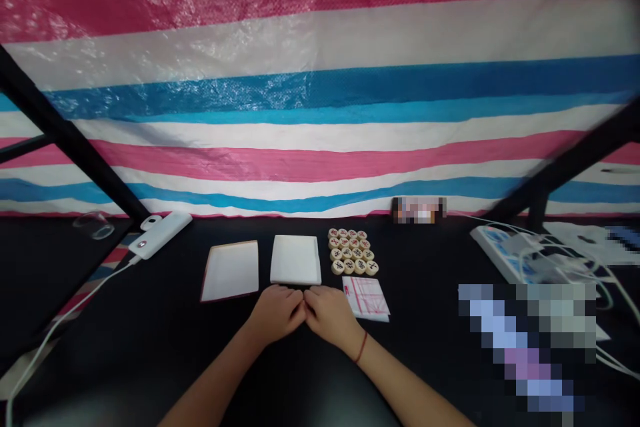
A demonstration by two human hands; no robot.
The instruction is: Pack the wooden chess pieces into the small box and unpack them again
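Observation:
My left hand [279,312] and my right hand [327,310] rest side by side on the black table, touching at the knuckles. Both are curled into fists, and nothing shows in either. Just beyond them lies a shallow white box [295,259]. A box lid [231,271] with a white inside and a brown edge lies to its left. Right of the box, round Chinese chess pieces [353,251] stand in neat rows, marked in red and black. A folded paper chessboard [367,297] with pink lines lies below them, close to my right hand.
A white power bank [160,235] with a cable lies at the left, near a clear cup [96,225]. On the right are a white power strip [503,250], tangled cables and blurred-out items. Dark frame bars [75,140] and a striped sheet [320,100] rise behind.

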